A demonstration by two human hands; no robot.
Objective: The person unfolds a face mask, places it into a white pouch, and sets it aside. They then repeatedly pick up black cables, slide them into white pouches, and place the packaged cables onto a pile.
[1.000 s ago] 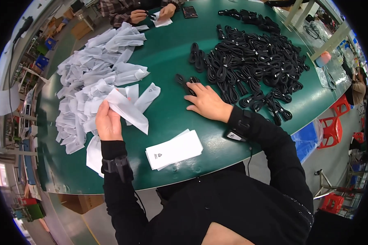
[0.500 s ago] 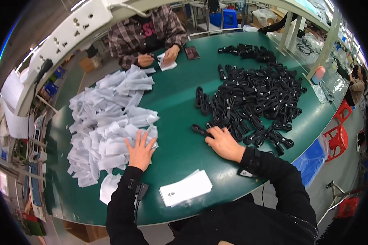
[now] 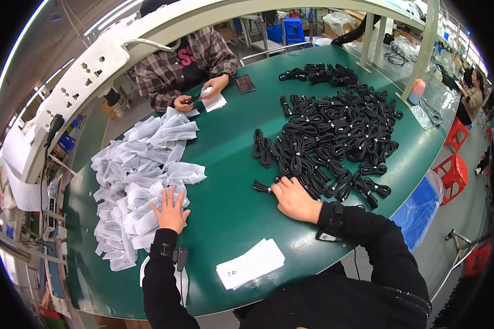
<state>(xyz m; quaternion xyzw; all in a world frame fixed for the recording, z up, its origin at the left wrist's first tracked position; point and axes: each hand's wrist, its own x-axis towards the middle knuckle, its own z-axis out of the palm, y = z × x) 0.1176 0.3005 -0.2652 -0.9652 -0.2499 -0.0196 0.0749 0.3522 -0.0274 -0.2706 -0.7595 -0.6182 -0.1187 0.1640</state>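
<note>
My left hand (image 3: pixel 171 213) lies with its fingers spread on the near right side of a heap of whitish translucent bags (image 3: pixel 142 145). At the near edge of a large pile of bundled black cables (image 3: pixel 335 131), my right hand (image 3: pixel 296 202) has its fingers curled round one coiled black cable (image 3: pixel 262 187). That cable's end pokes out to the left of the thumb; the rest is covered by the hand. Between my forearms, a stack of white printed paper slips (image 3: pixel 251 264) rests near the table's front edge.
Across the green table (image 3: pixel 225 170), a co-worker's hands (image 3: pixel 203 93) hold a white bag and something black. A dark flat object (image 3: pixel 245 84) lies beside them. A power strip (image 3: pixel 85 82) runs along the overhead frame at left. Red stools (image 3: pixel 452 176) stand at right.
The view has shifted slightly. My left hand has slid a little toward me and left over the bags. The cable at my right hand has turned and shows less. The co-worker's hands have moved with the bag.
</note>
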